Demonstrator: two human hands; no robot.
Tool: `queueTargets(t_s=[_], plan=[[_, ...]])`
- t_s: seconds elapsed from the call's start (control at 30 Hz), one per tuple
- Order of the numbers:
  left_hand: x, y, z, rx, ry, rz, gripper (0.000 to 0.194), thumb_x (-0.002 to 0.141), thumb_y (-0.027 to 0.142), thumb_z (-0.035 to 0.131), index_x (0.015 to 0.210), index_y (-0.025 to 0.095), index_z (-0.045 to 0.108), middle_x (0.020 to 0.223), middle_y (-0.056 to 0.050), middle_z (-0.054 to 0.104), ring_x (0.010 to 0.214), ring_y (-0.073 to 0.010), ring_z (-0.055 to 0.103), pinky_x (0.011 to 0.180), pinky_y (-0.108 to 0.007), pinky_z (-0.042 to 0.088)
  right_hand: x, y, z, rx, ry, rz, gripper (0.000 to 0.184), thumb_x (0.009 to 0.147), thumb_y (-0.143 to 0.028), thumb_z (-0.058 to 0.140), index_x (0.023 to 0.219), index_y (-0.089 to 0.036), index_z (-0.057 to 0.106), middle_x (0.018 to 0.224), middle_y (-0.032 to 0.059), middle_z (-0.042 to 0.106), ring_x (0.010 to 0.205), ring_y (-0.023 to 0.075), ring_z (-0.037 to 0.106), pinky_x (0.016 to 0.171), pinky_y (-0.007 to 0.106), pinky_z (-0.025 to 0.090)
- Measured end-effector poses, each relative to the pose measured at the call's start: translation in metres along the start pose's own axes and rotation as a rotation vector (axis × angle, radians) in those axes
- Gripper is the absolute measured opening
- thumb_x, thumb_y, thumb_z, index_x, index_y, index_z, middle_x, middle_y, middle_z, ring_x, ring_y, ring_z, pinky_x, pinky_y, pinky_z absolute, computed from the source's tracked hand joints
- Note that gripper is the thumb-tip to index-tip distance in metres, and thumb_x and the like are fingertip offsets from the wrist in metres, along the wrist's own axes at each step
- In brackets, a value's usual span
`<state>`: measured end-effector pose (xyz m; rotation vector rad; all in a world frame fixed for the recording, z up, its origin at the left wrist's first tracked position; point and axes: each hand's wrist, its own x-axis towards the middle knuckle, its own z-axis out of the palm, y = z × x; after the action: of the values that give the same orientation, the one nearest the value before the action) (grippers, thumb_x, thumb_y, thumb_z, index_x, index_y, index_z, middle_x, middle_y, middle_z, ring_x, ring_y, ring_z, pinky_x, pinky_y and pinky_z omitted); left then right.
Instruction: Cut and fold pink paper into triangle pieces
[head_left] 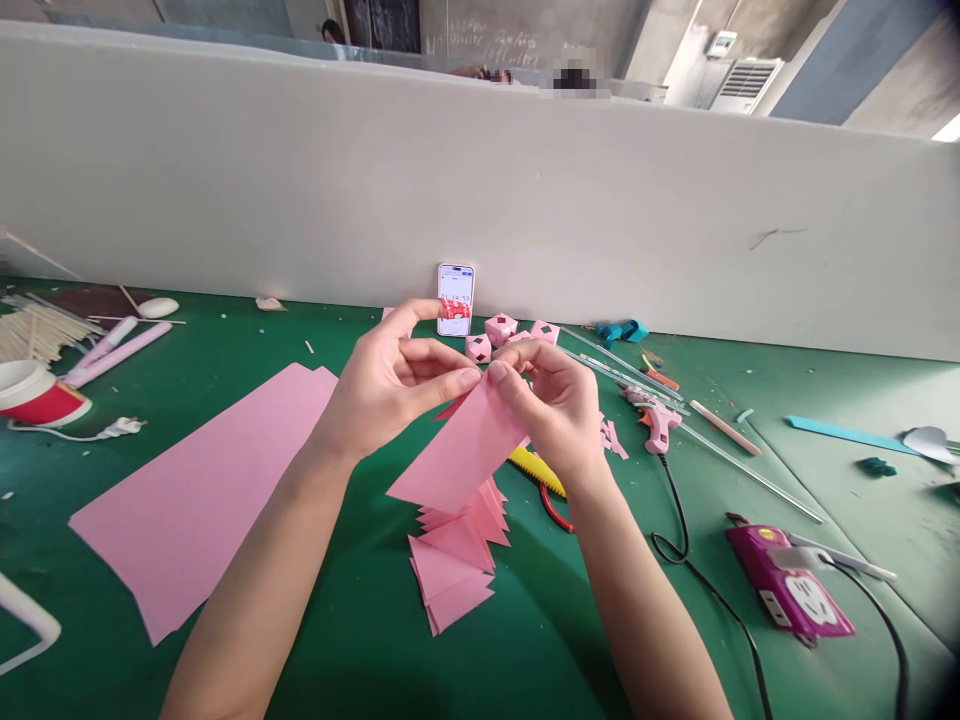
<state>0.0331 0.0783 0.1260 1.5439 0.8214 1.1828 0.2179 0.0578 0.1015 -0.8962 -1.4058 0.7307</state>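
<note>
Bare forearms nearest; right hand pinches pointed pink paper sheet, left hand at its top, grip unclear.

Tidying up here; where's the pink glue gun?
The glue gun lies on the green table in the head view, right of the right hand, beside clear sticks.

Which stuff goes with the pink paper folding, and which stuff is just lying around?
Seems part of it:
- pink paper in the right hand
- folded pink pieces underneath
- large pink sheets

Probably just lying about:
- red-and-white cup
- thin wooden sticks
- blue strip
</note>
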Motion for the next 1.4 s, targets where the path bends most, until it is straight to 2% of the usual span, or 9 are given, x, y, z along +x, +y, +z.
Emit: queueTargets(t_s=[0.13, 0.23, 0.33, 0.43, 0.63, 0.87, 1.0, 1.1, 1.4], plan=[[0.003, -0.004, -0.001, 0.048, 0.000, -0.024, 0.069, 0.069, 0.028, 0.096, 0.127, 0.025, 0.060, 0.092, -0.003, 0.081, 0.090, -0.0257, 0.081, 0.074, -0.031, 0.068, 0.001, 0.001, 0.002, -0.041, 0.068, 0.040, 0.021, 0.091, -0.044, 0.076, 0.085, -0.024, 0.076, 0.092, 0.0035, 0.077, 0.093, 0.0207, 0.069, 0.087, 0.037, 0.052], [0.006, -0.007, -0.003, 0.071, 0.106, 0.027, 0.064, 0.071, 0.030, 0.095, 0.126, 0.025, 0.063, 0.091, -0.002, 0.080, 0.090, -0.0234, 0.081, 0.081, -0.032, 0.068, 0.004, 0.002, 0.000, 0.064, 0.024, 0.148, 0.032, 0.093, -0.057, 0.071, 0.099, -0.026, 0.081, 0.108, 0.0057, 0.079, 0.107, 0.0227, 0.071, 0.090, 0.036, 0.055], [0.009, -0.009, -0.007, 0.063, 0.175, 0.083, 0.058, 0.073, 0.030, 0.093, 0.124, 0.025, 0.065, 0.092, -0.002, 0.079, 0.086, -0.0205, 0.080, 0.079, -0.030, 0.067, 0.006, 0.006, -0.002, 0.141, 0.016, 0.195, 0.033, 0.088, -0.057, 0.077, 0.102, -0.027, 0.082, 0.110, 0.0052, 0.080, 0.107, 0.0224, 0.072, 0.088, 0.036, 0.057], [0.009, -0.008, -0.008, 0.071, 0.177, 0.094, 0.056, 0.075, 0.032, 0.091, 0.124, 0.024, 0.066, 0.095, -0.003, 0.079, 0.084, -0.0206, 0.079, 0.074, -0.029, 0.066, 0.005, 0.013, -0.001, 0.133, 0.042, 0.143, 0.025, 0.083, -0.050, 0.085, 0.094, -0.028, 0.082, 0.103, 0.0036, 0.081, 0.098, 0.0220, 0.072, 0.081, 0.036, 0.059], [0.007, -0.007, -0.003, 0.073, 0.182, 0.153, 0.056, 0.075, 0.037, 0.092, 0.122, 0.022, 0.065, 0.092, -0.003, 0.081, 0.092, -0.0234, 0.080, 0.087, -0.035, 0.065, 0.002, 0.014, 0.002, 0.019, 0.013, 0.045, 0.013, 0.085, -0.042, 0.084, 0.092, -0.031, 0.085, 0.093, 0.0020, 0.082, 0.090, 0.0217, 0.072, 0.080, 0.039, 0.056], [0.003, -0.003, -0.003, 0.108, 0.213, 0.203, 0.052, 0.073, 0.037, 0.095, 0.116, 0.023, 0.068, 0.085, -0.001, 0.083, 0.088, -0.0253, 0.081, 0.088, -0.039, 0.066, 0.002, 0.011, 0.001, 0.057, 0.007, 0.040, 0.011, 0.083, -0.040, 0.087, 0.087, -0.030, 0.083, 0.090, 0.0013, 0.082, 0.086, 0.0209, 0.072, 0.080, 0.039, 0.056], [0.001, 0.000, -0.004, 0.118, 0.154, 0.177, 0.059, 0.074, 0.037, 0.094, 0.125, 0.023, 0.066, 0.090, -0.003, 0.083, 0.092, -0.0265, 0.081, 0.089, -0.039, 0.066, 0.001, 0.011, 0.001, 0.041, 0.029, -0.014, 0.011, 0.081, -0.040, 0.088, 0.080, -0.031, 0.082, 0.088, 0.0005, 0.082, 0.086, 0.0213, 0.072, 0.083, 0.041, 0.057], [0.001, -0.001, -0.006, 0.144, 0.118, 0.175, 0.062, 0.075, 0.035, 0.093, 0.129, 0.025, 0.065, 0.092, -0.003, 0.082, 0.093, -0.0265, 0.081, 0.088, -0.038, 0.066, 0.002, 0.010, 0.002, 0.015, 0.012, -0.003, 0.012, 0.080, -0.041, 0.089, 0.077, -0.031, 0.082, 0.085, 0.0008, 0.081, 0.084, 0.0217, 0.072, 0.083, 0.042, 0.057], [0.004, -0.004, -0.007, 0.134, 0.178, 0.167, 0.053, 0.074, 0.031, 0.093, 0.121, 0.024, 0.070, 0.084, -0.001, 0.082, 0.089, -0.0260, 0.082, 0.088, -0.038, 0.066, 0.003, 0.014, -0.003, 0.071, -0.006, 0.058, 0.013, 0.085, -0.042, 0.085, 0.081, -0.030, 0.081, 0.087, 0.0000, 0.080, 0.087, 0.0195, 0.069, 0.078, 0.037, 0.052]])
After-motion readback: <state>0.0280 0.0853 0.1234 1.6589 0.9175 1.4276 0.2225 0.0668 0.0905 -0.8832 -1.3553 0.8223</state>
